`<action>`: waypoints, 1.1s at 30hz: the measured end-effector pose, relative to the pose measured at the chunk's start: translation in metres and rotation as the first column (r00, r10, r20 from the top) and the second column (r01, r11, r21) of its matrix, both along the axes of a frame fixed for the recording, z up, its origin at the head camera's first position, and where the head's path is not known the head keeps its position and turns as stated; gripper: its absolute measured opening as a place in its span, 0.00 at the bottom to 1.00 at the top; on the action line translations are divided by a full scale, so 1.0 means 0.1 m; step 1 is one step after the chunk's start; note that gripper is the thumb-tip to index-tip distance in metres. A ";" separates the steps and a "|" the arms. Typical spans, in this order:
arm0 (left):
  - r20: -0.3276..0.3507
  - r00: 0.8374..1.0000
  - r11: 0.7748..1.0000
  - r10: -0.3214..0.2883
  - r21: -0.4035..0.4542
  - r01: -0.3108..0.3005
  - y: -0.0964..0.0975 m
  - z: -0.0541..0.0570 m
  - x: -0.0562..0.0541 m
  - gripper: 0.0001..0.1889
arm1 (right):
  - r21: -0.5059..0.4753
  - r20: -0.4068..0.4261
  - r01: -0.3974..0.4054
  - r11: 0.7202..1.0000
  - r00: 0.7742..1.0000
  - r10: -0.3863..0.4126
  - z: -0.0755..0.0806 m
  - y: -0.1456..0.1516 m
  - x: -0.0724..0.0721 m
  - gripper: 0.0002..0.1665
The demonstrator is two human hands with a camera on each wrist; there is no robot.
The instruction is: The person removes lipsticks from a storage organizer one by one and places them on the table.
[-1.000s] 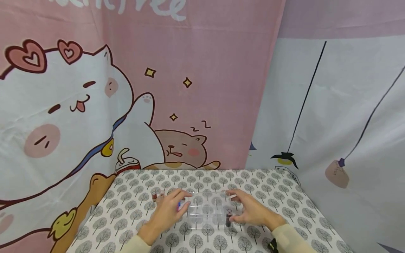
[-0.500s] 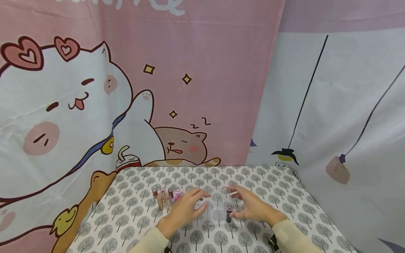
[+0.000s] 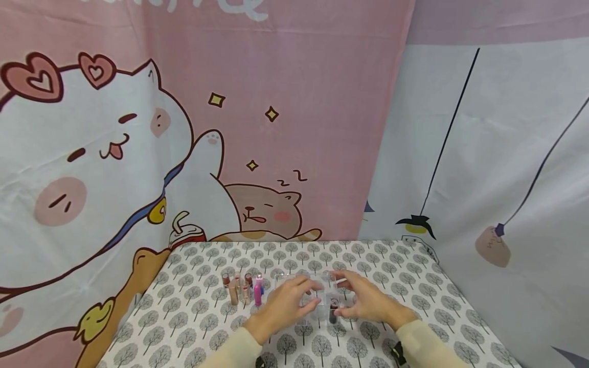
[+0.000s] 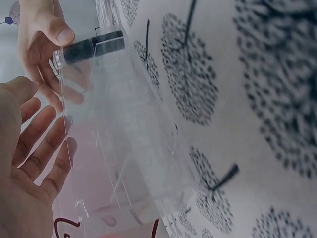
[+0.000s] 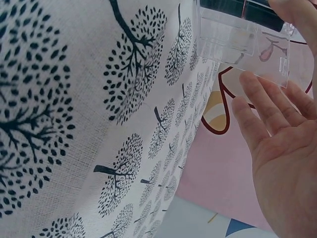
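A clear plastic organizer box (image 4: 129, 129) with compartments stands on the table. A dark lipstick tube with a clear end (image 3: 333, 312) stands upright in its right-hand part. My right hand (image 3: 368, 302) grips the box's right end, thumb at the near side by the dark tube and fingers round the far side. Above the box is my left hand (image 3: 291, 302), fingers bent loosely and thumb apart, holding nothing. Its fingertips come right at the upper edge of the box in the left wrist view. In the head view this hand hides much of the box.
Left of the box stand several lipsticks, among them a bright pink tube (image 3: 257, 295), a tan tube (image 3: 233, 294) and a dark red-capped one (image 3: 226, 279). A tree-print cloth (image 3: 198, 327) covers the table, and a printed curtain (image 3: 322, 128) hangs behind it.
My left hand has moved right across the box from its left end, uncovering the group of lipsticks. The right hand has stayed at the box's right end.
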State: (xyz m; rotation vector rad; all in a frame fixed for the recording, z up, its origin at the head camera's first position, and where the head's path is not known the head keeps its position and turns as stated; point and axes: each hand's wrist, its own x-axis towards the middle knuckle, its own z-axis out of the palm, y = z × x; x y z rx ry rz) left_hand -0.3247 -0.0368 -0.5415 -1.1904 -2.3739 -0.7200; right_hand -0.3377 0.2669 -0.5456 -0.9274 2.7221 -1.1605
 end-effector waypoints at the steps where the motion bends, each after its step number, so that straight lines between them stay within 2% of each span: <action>1: 0.006 1.000 1.000 0.001 -0.004 -0.001 0.02 0.00 0.00 0.17 | 0.004 -0.005 0.000 1.000 1.000 0.000 0.00 0.00 0.00 0.65; 12: 0.079 0.997 1.000 -0.018 0.005 0.018 0.22 -0.09 0.01 0.16 | 0.010 -0.004 0.007 1.000 1.000 -0.007 -0.05 0.00 0.02 0.64; 22: 0.121 0.993 1.000 0.005 -0.016 -0.003 0.32 -0.12 -0.02 0.14 | 0.026 -0.064 0.007 1.000 0.998 -0.005 -0.04 -0.01 0.02 0.63; 28: 0.147 0.989 0.999 0.019 -0.035 -0.014 0.34 -0.16 -0.03 0.14 | 0.021 -0.046 0.012 1.000 0.999 -0.011 -0.04 -0.01 0.03 0.63; 33: 0.151 0.988 0.999 0.030 -0.046 -0.023 0.36 -0.15 -0.03 0.14 | 0.014 -0.041 0.014 1.000 0.999 -0.013 -0.04 0.00 0.03 0.63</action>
